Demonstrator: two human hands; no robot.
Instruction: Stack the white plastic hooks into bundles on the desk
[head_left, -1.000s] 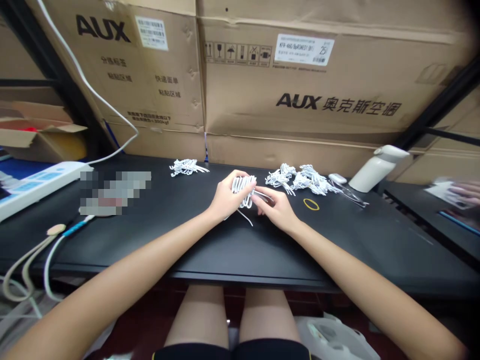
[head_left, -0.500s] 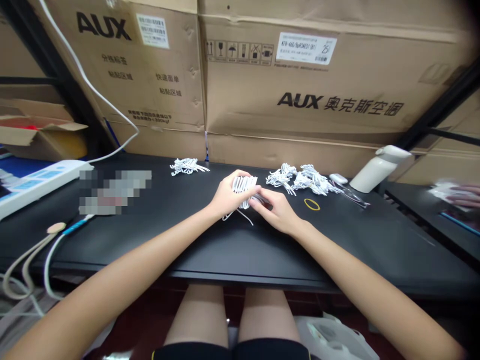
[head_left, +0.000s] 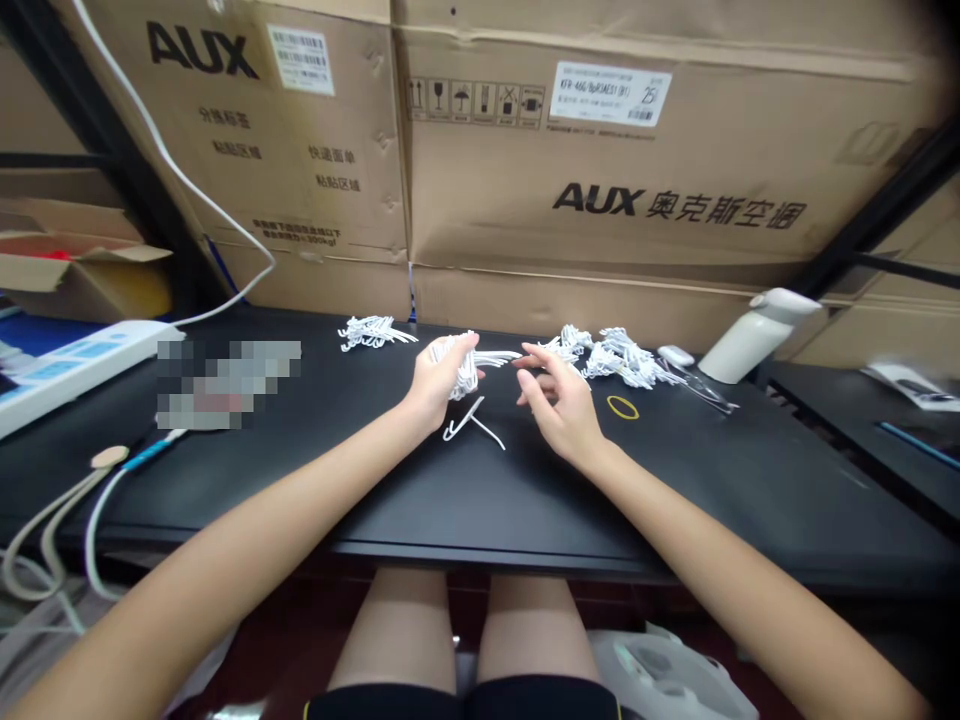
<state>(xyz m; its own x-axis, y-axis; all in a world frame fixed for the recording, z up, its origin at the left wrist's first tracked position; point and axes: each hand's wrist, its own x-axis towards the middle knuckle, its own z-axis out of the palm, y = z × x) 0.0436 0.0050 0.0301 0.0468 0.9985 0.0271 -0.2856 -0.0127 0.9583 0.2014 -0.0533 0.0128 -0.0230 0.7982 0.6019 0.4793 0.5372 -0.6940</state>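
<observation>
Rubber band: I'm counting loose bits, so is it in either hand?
No, the rubber band lies on the table, right of the right hand and apart from it.

White plastic hook bundle (head_left: pixel 466 362): uniform white, no markings. Single loose thin hook (head_left: pixel 471 422) and heaped hook pile (head_left: pixel 611 360): same white. Flat matte tabletop (head_left: pixel 375 480): plain black. Thin rubber band ring (head_left: pixel 622 407): yellow. Large cardboard cartons (head_left: pixel 712 150): brown, black lettering, white barcode labels.
</observation>
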